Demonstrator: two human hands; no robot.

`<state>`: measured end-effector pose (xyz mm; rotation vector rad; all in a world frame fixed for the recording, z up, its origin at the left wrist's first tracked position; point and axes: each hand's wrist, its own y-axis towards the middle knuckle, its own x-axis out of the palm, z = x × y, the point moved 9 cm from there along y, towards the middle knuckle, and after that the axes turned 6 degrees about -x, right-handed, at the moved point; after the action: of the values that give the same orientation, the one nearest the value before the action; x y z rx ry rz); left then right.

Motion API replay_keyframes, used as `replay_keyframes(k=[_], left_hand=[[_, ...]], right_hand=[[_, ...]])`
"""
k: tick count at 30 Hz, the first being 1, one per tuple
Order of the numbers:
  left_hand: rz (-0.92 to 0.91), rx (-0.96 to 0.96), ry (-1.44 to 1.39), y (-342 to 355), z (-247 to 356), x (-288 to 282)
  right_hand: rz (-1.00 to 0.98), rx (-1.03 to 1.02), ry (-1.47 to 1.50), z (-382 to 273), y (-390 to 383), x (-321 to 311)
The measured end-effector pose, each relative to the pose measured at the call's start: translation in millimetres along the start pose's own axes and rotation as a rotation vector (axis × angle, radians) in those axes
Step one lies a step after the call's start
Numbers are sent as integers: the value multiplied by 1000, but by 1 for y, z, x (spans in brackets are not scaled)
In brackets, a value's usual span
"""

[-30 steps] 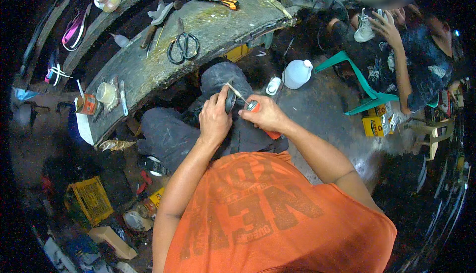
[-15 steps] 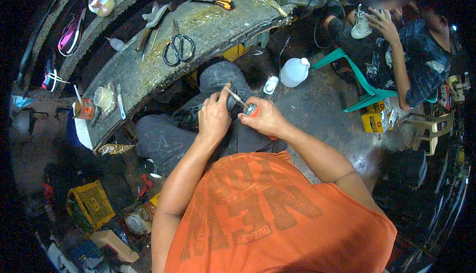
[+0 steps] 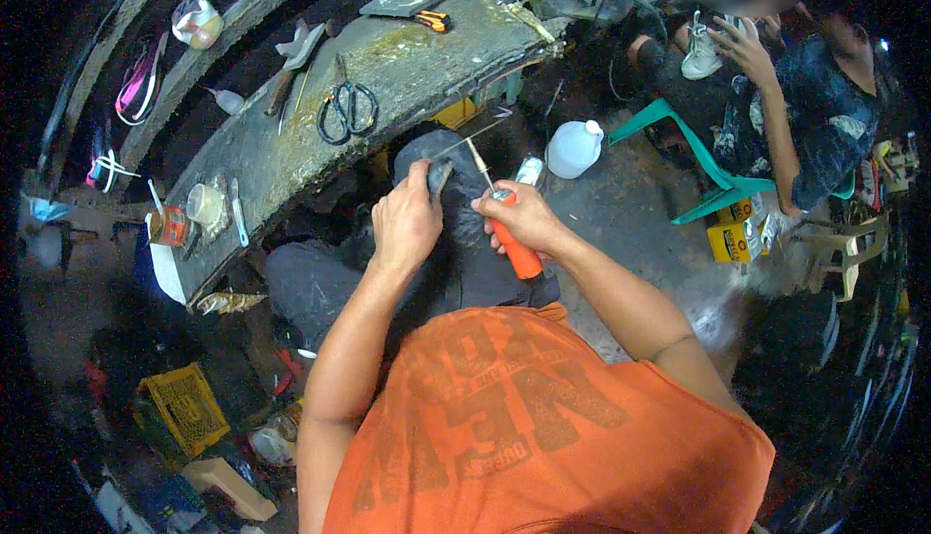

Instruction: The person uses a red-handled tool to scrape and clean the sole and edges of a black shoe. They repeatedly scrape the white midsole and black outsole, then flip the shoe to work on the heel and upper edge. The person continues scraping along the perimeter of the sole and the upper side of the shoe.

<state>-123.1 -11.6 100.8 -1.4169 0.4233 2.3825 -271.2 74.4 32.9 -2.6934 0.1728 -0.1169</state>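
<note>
The left hand (image 3: 407,224) is gripping a dark shoe (image 3: 441,177) on the lap; just right of it, the right hand (image 3: 522,216) is clenching an orange-handled awl (image 3: 506,228), its tip pointing up beside the shoe.

The left hand (image 3: 405,228) hides most of the dark piece (image 3: 438,177) it grips.

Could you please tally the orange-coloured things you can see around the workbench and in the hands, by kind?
Orange-handled awl in the right hand: 1
Orange-handled cutter on the bench: 1
Orange tin at the bench end: 1
Total: 3
</note>
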Motion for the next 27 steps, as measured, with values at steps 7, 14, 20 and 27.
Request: replay_keyframes(k=[7, 14, 20, 27], left_hand=[[181, 118, -76, -2, 2, -1], [-126, 169, 59, 8, 16, -30], [-225, 39, 58, 3, 1, 10], [-200, 57, 22, -1, -10, 17]], right_hand=[[67, 114, 286, 26, 15, -16], [94, 104, 325, 29, 24, -24], [-13, 98, 114, 18, 14, -10], [-57, 84, -85, 10, 19, 3]])
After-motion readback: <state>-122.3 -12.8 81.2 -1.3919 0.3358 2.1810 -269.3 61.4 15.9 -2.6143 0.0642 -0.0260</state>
